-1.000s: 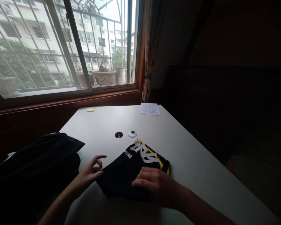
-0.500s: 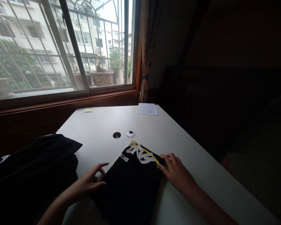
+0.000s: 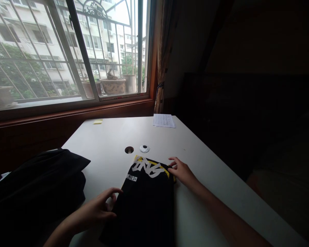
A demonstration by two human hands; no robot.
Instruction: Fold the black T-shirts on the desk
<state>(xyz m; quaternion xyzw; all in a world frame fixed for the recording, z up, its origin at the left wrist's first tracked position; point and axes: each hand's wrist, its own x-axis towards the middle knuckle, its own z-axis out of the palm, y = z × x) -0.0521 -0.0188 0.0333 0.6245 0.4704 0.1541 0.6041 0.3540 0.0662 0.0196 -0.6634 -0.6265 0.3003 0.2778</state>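
Observation:
A black folded garment [image 3: 146, 206] with white lettering and yellow trim lies on the white table [image 3: 113, 133], in the near middle of the head view. Its printed end points away from me, and its near end runs out of the picture. My left hand [image 3: 100, 207] rests against the garment's left edge, thumb and forefinger spread along it. At the far right corner is my right hand [image 3: 181, 171], its fingers apart and the thumb touching or just over the cloth.
A heap of black cloth [image 3: 41, 178] lies at the left. Beyond the garment are a round cable hole [image 3: 129, 150] and its white cap [image 3: 144, 148]. Papers [image 3: 164, 120] and a yellow sticky note [image 3: 98, 121] lie near the far edge, below the barred window [image 3: 113, 51].
The garment has turned so that its printed end now sits further left and straighter. My right hand has moved a little left and away from me; my left hand has shifted slightly nearer.

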